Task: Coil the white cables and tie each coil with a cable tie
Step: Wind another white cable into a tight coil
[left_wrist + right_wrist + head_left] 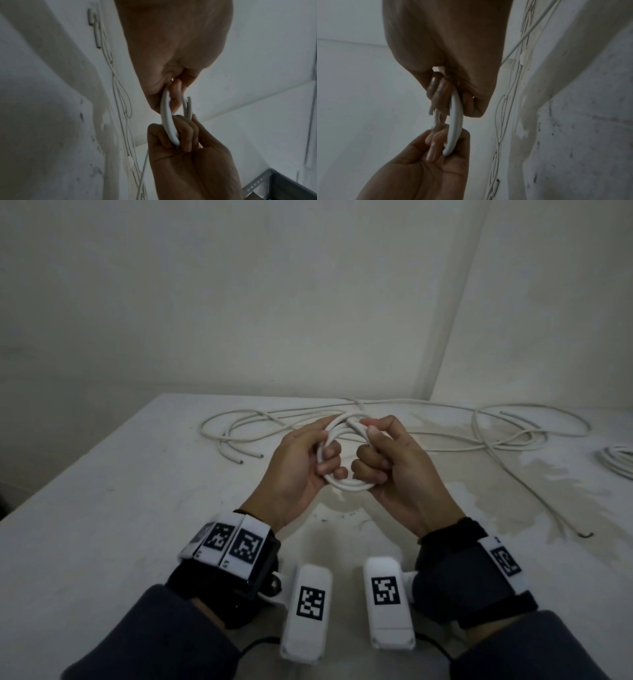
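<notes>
Pale walls meet in a corner behind a white table [102, 508], stained and worn near the middle. Loose cables [445, 436] sprawl across its far side, and another bundle [618, 462] sits at the right edge, too cropped to judge. No cable tie is visible anywhere.

Above the table both hands hold a small coil [342, 460] of white cable. The left hand [301, 470] has its fingers curled through the loops on one side; the right hand [394, 470] is clenched on the opposite side, thumb and forefinger pinching the top turn.

To finish this coil well, I would keep the loops stacked flat and equal, tuck the cut end [188, 98] alongside them, then keep one hand clamped while the other fetches a tie.
</notes>
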`<state>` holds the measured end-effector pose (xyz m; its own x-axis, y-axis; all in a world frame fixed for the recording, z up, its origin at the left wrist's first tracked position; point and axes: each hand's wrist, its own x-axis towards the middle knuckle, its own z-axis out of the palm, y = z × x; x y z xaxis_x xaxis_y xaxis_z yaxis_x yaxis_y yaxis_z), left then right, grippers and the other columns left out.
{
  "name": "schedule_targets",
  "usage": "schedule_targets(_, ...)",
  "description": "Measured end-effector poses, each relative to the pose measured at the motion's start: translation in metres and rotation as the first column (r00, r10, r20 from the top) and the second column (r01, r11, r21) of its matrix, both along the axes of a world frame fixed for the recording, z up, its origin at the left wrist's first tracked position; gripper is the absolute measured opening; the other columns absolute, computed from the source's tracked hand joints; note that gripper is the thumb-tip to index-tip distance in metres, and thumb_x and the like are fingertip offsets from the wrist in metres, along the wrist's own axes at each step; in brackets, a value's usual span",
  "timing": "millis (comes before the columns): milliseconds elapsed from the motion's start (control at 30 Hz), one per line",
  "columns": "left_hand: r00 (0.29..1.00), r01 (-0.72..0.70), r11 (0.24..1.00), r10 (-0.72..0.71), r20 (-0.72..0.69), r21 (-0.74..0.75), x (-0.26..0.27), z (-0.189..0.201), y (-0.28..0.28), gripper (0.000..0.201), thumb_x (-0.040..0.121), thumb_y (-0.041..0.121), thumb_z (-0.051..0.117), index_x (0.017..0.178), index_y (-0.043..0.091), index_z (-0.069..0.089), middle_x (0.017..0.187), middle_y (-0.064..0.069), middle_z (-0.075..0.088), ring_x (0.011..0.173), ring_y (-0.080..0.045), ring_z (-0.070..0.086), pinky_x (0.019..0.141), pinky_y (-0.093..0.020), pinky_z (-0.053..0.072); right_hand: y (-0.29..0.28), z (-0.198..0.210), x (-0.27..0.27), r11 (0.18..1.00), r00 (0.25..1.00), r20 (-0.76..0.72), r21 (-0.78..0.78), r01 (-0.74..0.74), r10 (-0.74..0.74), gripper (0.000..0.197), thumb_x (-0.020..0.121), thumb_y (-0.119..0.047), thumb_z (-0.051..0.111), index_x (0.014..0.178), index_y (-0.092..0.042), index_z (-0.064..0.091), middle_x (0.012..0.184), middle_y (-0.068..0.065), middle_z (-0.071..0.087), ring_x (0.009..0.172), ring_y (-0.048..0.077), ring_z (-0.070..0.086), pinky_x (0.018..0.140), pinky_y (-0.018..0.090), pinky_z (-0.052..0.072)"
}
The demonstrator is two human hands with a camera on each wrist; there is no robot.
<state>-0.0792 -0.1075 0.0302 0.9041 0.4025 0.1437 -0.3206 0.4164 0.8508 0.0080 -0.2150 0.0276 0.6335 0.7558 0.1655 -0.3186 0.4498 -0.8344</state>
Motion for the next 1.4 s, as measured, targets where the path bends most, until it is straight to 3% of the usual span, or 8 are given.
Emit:
schedule_targets(400, 0.949, -0.283, 0.863, 0.315, -0.010, 0.418, -0.003, 0.002, -0.005, 0.019, 0.096, 0.022, 0.054, 0.090, 0.011, 0.069, 0.046, 0.007, 0.033, 0.042, -0.009, 0.029, 0.043, -0.021, 0.037, 0.004, -0.003, -0.009, 0.989, 0.965, 0.262, -0.133, 0.063, -0.027, 0.029, 0.101, -0.012, 0.042, 0.120, -0.034, 0.037, 0.053, -0.007, 0.026, 0.047, 0.008, 0.023, 0.046, 0.019, 0.028)
schedule_targets(567, 0.924, -0.336, 0.787, 0.382, 0.020, 0.517, -0.003, 0.000, -0.003, 0.022, 0.098, 0.021, 0.050, 0.089, 0.010, 0.067, 0.042, 0.013, 0.041, 0.039, -0.004, 0.035, 0.043, -0.021, 0.037, 0.006, -0.005, -0.011, 0.965, 0.914, 0.398, -0.196, 0.173, -0.083, 0.016, 0.101, -0.019, 0.045, 0.116, -0.017, 0.043, 0.048, -0.005, 0.041, 0.044, 0.009, 0.041, 0.049, 0.023, 0.036)
schedule_targets(700, 0.871, -0.437, 0.668, 0.481, 0.099, 0.603, -0.003, -0.002, 0.001, 0.022, 0.097, 0.024, 0.052, 0.084, 0.016, 0.067, 0.049, 0.017, 0.050, 0.044, -0.001, 0.043, 0.043, -0.019, 0.036, -0.001, 0.002, -0.008, 0.842, 0.696, 0.692, -0.247, 0.479, -0.193, 0.014, 0.096, -0.028, 0.055, 0.107, -0.022, 0.063, 0.072, -0.001, 0.068, 0.060, 0.010, 0.064, 0.048, 0.019, 0.043)
schedule_targets(833, 0.853, -0.472, 0.564, 0.487, 0.188, 0.678, -0.005, -0.001, 0.002, 0.019, 0.096, 0.023, 0.054, 0.082, 0.021, 0.066, 0.059, 0.022, 0.057, 0.050, 0.005, 0.049, 0.053, -0.016, 0.036, -0.009, 0.004, 0.004, 0.648, 0.372, 0.903, -0.152, 0.746, -0.216, 0.016, 0.089, -0.033, 0.065, 0.102, -0.031, 0.074, 0.080, -0.015, 0.065, 0.069, -0.003, 0.054, 0.064, 0.007, 0.036)
schedule_targets(933, 0.849, -0.482, 0.540, 0.482, 0.216, 0.690, -0.005, 0.001, 0.000, 0.017, 0.096, 0.023, 0.053, 0.084, 0.022, 0.065, 0.059, 0.024, 0.057, 0.051, 0.006, 0.049, 0.054, -0.016, 0.036, -0.010, 0.003, 0.009, 0.595, 0.203, 0.949, -0.020, 0.803, -0.242, 0.011, 0.083, -0.031, 0.073, 0.093, -0.029, 0.075, 0.091, -0.001, 0.055, 0.092, 0.018, 0.051, 0.083, 0.025, 0.038)
schedule_targets(1033, 0.838, -0.514, 0.563, 0.489, 0.240, 0.647, -0.005, 0.001, -0.002, 0.017, 0.097, 0.022, 0.052, 0.084, 0.022, 0.063, 0.057, 0.024, 0.055, 0.050, 0.006, 0.048, 0.055, -0.019, 0.036, -0.008, 0.003, 0.012, 0.747, 0.348, 0.890, -0.011, 0.665, -0.296, 0.008, 0.085, -0.019, 0.071, 0.082, -0.024, 0.065, 0.090, 0.001, 0.062, 0.091, 0.018, 0.061, 0.086, 0.023, 0.047)
schedule_targets(1200, 0.817, -0.554, 0.598, 0.523, 0.242, 0.579, -0.003, 0.002, -0.003, 0.021, 0.097, 0.025, 0.051, 0.079, 0.022, 0.061, 0.057, 0.017, 0.055, 0.047, -0.001, 0.043, 0.051, -0.024, 0.038, -0.007, 0.012, -0.003, 0.962, 0.882, 0.466, -0.197, 0.188, -0.077, 0.016, 0.097, -0.013, 0.052, 0.086, -0.004, 0.059, 0.095, 0.018, 0.072, 0.092, 0.031, 0.071, 0.081, 0.040, 0.057)
schedule_targets(1400, 0.804, -0.571, 0.656, 0.568, 0.176, 0.493, -0.002, -0.003, 0.001, 0.022, 0.098, 0.023, 0.050, 0.080, 0.021, 0.062, 0.056, 0.016, 0.054, 0.048, 0.000, 0.046, 0.048, -0.018, 0.042, 0.002, 0.006, -0.014, 0.978, 0.933, 0.361, -0.196, 0.071, 0.004, 0.009, 0.095, -0.016, 0.053, 0.097, -0.008, 0.056, 0.083, 0.013, 0.072, 0.083, 0.027, 0.069, 0.079, 0.035, 0.054)
